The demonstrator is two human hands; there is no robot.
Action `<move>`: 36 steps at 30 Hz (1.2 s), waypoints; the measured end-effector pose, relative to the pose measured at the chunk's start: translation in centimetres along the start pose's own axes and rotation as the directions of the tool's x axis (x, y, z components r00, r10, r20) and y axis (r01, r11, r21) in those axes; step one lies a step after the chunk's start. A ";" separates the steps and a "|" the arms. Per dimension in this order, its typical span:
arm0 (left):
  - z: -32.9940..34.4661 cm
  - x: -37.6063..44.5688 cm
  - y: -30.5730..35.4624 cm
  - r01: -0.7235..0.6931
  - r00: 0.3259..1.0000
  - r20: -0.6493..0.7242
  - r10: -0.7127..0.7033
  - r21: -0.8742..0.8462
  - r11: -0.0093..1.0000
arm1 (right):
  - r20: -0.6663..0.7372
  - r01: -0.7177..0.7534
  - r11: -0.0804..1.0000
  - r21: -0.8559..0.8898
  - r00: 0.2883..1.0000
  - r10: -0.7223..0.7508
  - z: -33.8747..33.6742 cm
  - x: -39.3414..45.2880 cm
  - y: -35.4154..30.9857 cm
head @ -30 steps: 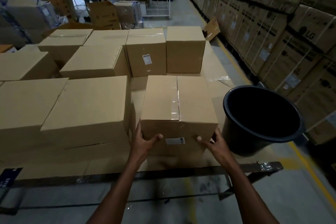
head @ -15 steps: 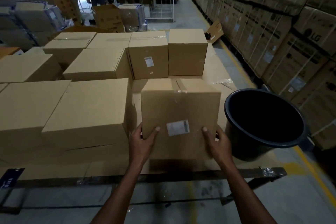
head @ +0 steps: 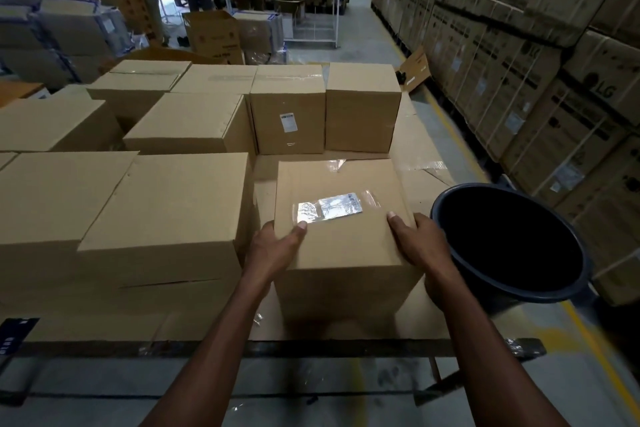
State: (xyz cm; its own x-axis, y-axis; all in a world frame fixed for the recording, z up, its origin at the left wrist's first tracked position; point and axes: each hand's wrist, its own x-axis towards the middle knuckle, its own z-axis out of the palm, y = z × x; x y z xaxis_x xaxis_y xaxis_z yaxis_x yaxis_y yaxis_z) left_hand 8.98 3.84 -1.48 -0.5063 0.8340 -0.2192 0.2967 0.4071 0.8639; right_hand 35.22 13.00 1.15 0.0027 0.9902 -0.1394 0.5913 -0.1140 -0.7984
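cardboard box (head: 346, 253) sits at the near edge of the bench (head: 311, 347), beside a black bucket (head: 512, 246). left hand (head: 277, 250) and right hand (head: 419, 243) clasp its upper sides, thumbs on top. stiff, probably weighty; a lower grip under the corners looks safer.

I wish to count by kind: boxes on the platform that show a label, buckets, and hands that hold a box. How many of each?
Boxes with a label: 2, the held box and the box behind it
Buckets: 1, the black bucket
Hands: 2, the left hand and the right hand
Total: 5
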 end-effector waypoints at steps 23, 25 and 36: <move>-0.2 -0.2 -0.6 -0.046 0.981 0.172 0.091 -0.251 0.967 | -0.021 -0.021 0.980 -0.197 1.000 0.017 0.6 1.1 -1.9; -0.2 0.3 -1.1 -0.033 0.979 0.187 0.085 -0.265 0.964 | -0.035 0.019 0.978 -0.210 0.999 -0.027 0.7 0.9 -1.9; 0.2 -1.2 0.0 -0.130 0.980 0.120 0.157 -0.207 0.970 | -0.036 0.226 0.822 -0.522 0.958 -0.286 1.5 2.9 -5.7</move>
State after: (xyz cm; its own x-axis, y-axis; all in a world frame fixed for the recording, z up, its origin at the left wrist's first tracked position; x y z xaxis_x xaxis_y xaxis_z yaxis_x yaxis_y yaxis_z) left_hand 9.69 2.90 -1.34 -0.3530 0.9261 -0.1335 0.1855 0.2091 0.9601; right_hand 30.67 16.43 4.46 -0.1375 0.9837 0.1159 0.9080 0.1719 -0.3822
